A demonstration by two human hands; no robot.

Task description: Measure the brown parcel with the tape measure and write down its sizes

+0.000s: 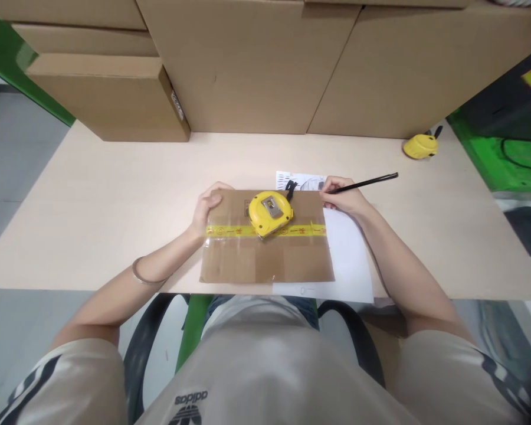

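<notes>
Your worktop (92, 206) spans the view, with tall boxes (248, 65) standing along its far side. The left box (106, 97) leans there too, its white label (177, 105) too blurred to read. Your shirt (265, 360) reads "adidas", with the leaf logo next to the word.

The carton (269, 260) lies in front of you near the worktop's near edge, crossed by yellow tape (225, 231) with red characters that I cannot make out. The white sheet (349, 254) runs under its right side, carrying a small round mark and a short dash by the near edge.

Your left hand (207, 208) grips the carton's far left corner, thumb on top, fingers closed around the edge. Your right hand (341, 195) is at the far right corner, fingers pinched on a black pen (374, 180); whether they touch the carton, I cannot tell.

Beyond the carton's far edge shows a printed slip (303, 181), with rows of short strokes. A yellow tape measure (269, 213) rests on the carton; a second tape measure (420, 146) sits at far right.
</notes>
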